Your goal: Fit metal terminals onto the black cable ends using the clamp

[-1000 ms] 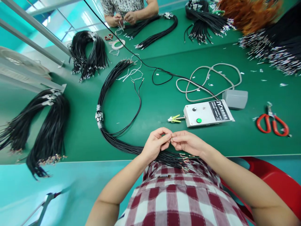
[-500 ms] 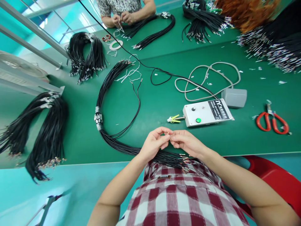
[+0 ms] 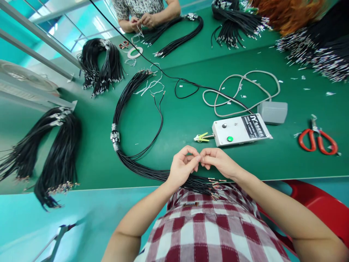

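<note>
A worker's left hand (image 3: 182,168) and right hand (image 3: 218,162) meet fingertip to fingertip just above the near edge of a green workbench (image 3: 174,120), both pinched shut on the small terminal end of a wire (image 3: 199,158); the piece between the fingers is too small to make out further. Directly beneath the hands lies a bundle of black wires (image 3: 128,109), its crimped ends fanned out over the table edge against the worker's checked shirt (image 3: 207,229), the rest curving away to the left in a long loop bound by a pale wrap.

Just beyond the hands sits a white control box (image 3: 241,130) with a green button, a yellow-green clip (image 3: 201,137) at its left end, and a grey foot pedal (image 3: 272,108) beside it with its grey cable (image 3: 241,89) coiled behind. Red-handled scissors (image 3: 317,140) lie well to the right. More black wire bundles (image 3: 51,153) rest at the left edge of the bench and across its far side. At the far end, another person's hands (image 3: 141,22) work on wires, near a roll of tape (image 3: 135,52).
</note>
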`<state>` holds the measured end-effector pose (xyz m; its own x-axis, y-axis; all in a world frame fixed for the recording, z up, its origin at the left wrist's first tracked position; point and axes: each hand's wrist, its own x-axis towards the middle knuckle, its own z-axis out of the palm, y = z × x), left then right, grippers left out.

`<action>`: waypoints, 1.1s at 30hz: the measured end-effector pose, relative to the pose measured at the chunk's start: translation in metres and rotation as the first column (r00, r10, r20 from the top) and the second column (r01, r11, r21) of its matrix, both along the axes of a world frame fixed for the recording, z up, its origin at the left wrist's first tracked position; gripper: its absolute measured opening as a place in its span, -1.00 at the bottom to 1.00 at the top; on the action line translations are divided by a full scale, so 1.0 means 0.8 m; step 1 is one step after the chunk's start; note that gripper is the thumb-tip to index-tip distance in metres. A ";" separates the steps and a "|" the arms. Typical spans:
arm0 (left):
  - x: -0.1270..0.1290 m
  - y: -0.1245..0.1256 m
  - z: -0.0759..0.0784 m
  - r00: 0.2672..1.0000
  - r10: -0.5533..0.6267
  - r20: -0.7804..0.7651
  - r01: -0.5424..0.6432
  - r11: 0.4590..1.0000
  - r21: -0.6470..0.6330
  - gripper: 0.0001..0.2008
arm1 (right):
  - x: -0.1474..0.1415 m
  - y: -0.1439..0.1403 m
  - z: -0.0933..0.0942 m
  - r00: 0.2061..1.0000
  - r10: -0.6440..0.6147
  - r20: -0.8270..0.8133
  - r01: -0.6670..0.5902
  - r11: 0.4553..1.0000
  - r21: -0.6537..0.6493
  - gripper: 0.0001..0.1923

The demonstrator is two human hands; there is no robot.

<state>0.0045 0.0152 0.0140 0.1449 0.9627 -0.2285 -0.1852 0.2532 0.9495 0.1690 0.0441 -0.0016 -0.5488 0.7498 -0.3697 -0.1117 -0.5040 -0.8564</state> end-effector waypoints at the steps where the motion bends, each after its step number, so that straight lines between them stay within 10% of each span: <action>1: 0.002 -0.002 -0.002 0.999 0.025 -0.027 -0.025 1.000 0.000 -0.69 | 0.002 0.001 0.002 1.000 0.005 0.023 -0.005 1.000 0.028 -0.86; 9: 0.002 -0.016 -0.025 0.961 0.084 -0.263 -0.053 0.991 0.123 -0.77 | 0.013 0.005 -0.006 0.983 0.044 0.177 -0.075 0.983 0.170 -0.93; 15: 0.003 -0.007 -0.045 0.992 0.078 -0.095 -0.080 0.997 -0.019 -0.70 | 0.026 0.000 -0.011 0.906 -0.020 0.423 -0.151 0.917 0.368 -0.89; 20: 0.003 0.000 -0.044 0.997 0.071 -0.037 -0.072 0.997 -0.031 -0.66 | 0.025 -0.015 0.004 0.682 -0.327 0.655 -0.392 0.592 0.704 -0.77; 23: -0.001 0.000 -0.041 0.995 0.051 -0.087 -0.051 0.999 0.010 -0.68 | 0.017 -0.013 0.006 0.557 -0.439 0.705 -0.645 0.307 0.700 -0.81; 26: -0.005 0.004 -0.042 0.978 0.032 -0.204 -0.011 0.994 0.106 -0.75 | 0.015 -0.002 0.007 0.535 -0.485 0.691 -0.734 0.137 0.665 -0.76; 33: -0.012 0.037 -0.043 0.982 0.152 -0.108 -0.144 0.986 0.085 -0.70 | 0.015 0.036 0.010 0.364 -0.690 0.625 -0.736 0.198 0.647 -0.76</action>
